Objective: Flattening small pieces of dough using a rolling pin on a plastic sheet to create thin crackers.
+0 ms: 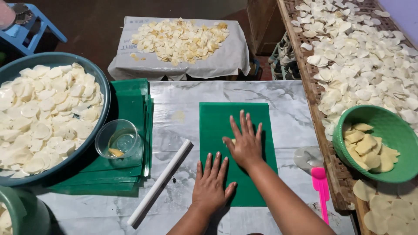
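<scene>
Both hands are lying flat on the green sheet (pixel 237 130), which is sitting in the middle of the marble table top (pixel 283 109). The left hand (pixel 211 182) is pressing down near the bottom left part of the green sheet, with its fingers stretched out and holding nothing. The right hand (pixel 244 141) is resting higher up on the green sheet, just above the left hand, also open and flat with fingers spread. A tiny pale bit is peeking out beside the right hand's thumb, but it is too small to tell what it is.

Left of the green sheet, a white rolling stick (pixel 161 180) is lying at a slant on the table. Further left of the green sheet, a clear plastic cup (pixel 118 139) is standing on a pile of more green sheets (pixel 126 100). Beside that pile, a big blue-grey bowl (pixel 102 87) is holding lots of pale round slices.

Right of the green sheet, a pink scraper (pixel 321 187) is lying near the table edge. Further right, a green bowl (pixel 387 119) is holding thicker yellowish pieces. It is sitting on a woven rack (pixel 305 65) covered with white slices. Beyond the top of the green sheet, a small paper-covered stand (pixel 230 56) is holding yellowish chips.
</scene>
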